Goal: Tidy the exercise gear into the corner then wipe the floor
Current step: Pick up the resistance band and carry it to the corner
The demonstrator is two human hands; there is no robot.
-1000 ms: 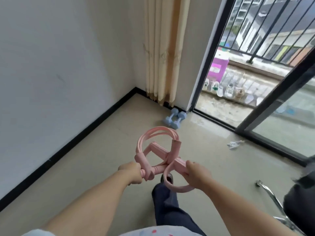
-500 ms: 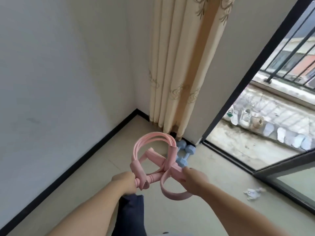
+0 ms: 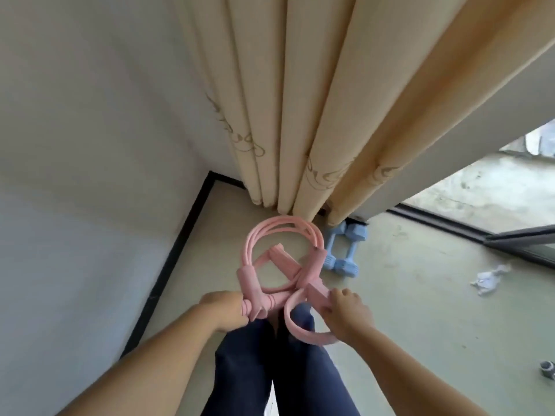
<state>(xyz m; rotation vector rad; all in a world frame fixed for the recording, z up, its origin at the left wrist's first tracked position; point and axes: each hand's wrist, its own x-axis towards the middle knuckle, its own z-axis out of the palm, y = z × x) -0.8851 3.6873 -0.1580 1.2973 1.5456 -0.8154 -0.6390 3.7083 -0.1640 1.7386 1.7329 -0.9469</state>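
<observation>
I have both hands out in front of me over the floor (image 3: 420,325), holding the pink resistance band (image 3: 280,265) up above my knees. My left hand (image 3: 223,310) is curled around the foam grip at the band's left end, fingers wrapped under it. My right hand (image 3: 345,310) pinches the flat pink strap loop at the right end, thumb on top and fingers folded beneath, with the loop hanging below my wrist. The band's tubes are coiled into a rough ring that reaches forward toward the corner, its far edge close to the hem of the cream curtain (image 3: 300,115); I cannot tell from this angle whether it touches the fabric.

The blue dumbbells (image 3: 342,250) lie on the floor just right of the coiled band, near the curtain's foot and close to the black door track (image 3: 435,220). They look like a pair lying side by side, though the band hides part of one. A crumpled white cloth (image 3: 489,277) sits on the floor well to the right of them. A small grey object (image 3: 548,369) shows at the right edge, too cut off to identify. The white wall (image 3: 90,145) with its black skirting (image 3: 174,256) runs down my left side into the corner.
</observation>
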